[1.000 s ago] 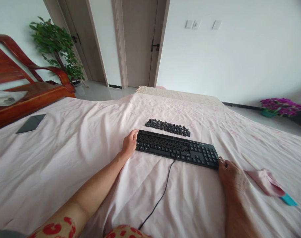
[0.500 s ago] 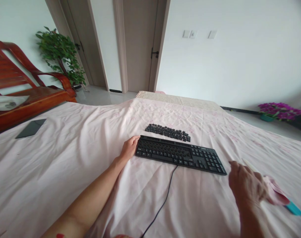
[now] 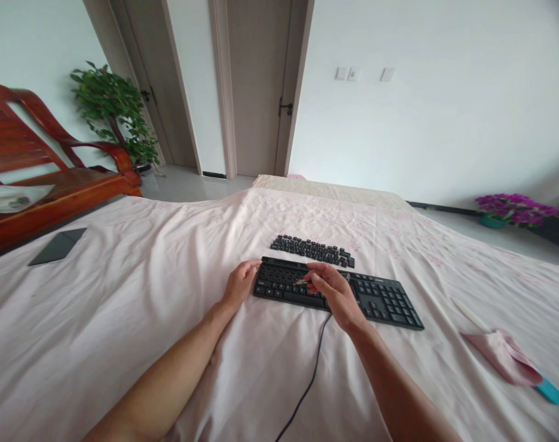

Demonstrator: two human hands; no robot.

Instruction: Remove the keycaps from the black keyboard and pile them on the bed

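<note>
Right hand [image 3: 334,291] pinches a small thin tool [image 3: 301,282] tight between thumb and fingertips, tip down over the keys. Left hand [image 3: 240,283] is curled around the left end of the black keyboard [image 3: 380,298]. That keyboard lies mid-bed [image 3: 123,294], with a row of loose keys [image 3: 312,250] just beyond it, toward the far edge. A pink cloth [image 3: 504,356] sits near the right edge.
</note>
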